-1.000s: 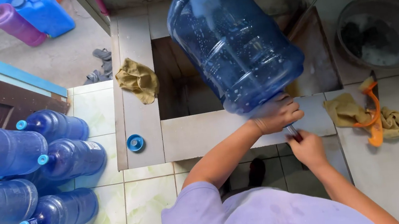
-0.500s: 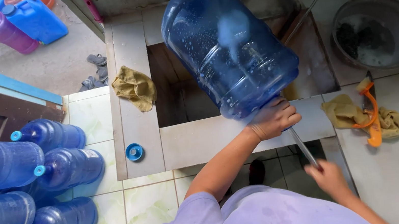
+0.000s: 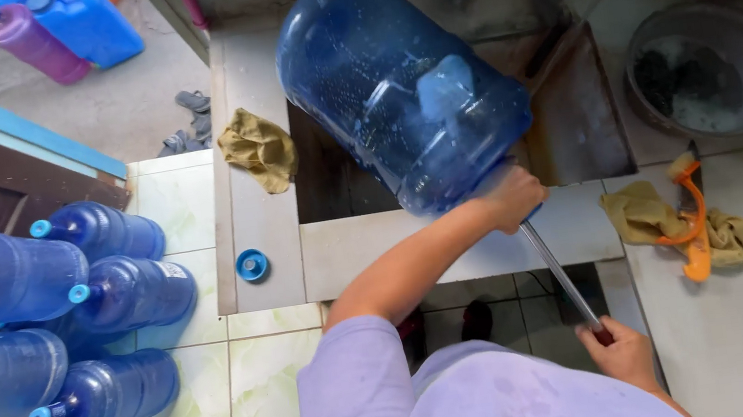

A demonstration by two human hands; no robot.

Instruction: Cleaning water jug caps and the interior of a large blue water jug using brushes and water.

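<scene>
Left hand [image 3: 512,199] clamped around the neck of the jug [image 3: 399,90], which is tilted over the basin just beyond it. Right hand [image 3: 622,355] closed on the rod [image 3: 560,274] end, now pulled back toward the body versus a second ago: rod is drawn further out of the jug mouth. Stroke looks like scrubbing inside.

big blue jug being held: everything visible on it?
The large translucent blue plastic water jug is ribbed and round, wet inside, tilted neck-down over the tiled concrete basin. The left hand grips its neck. A thin metal rod runs from the neck to the right hand.
</scene>
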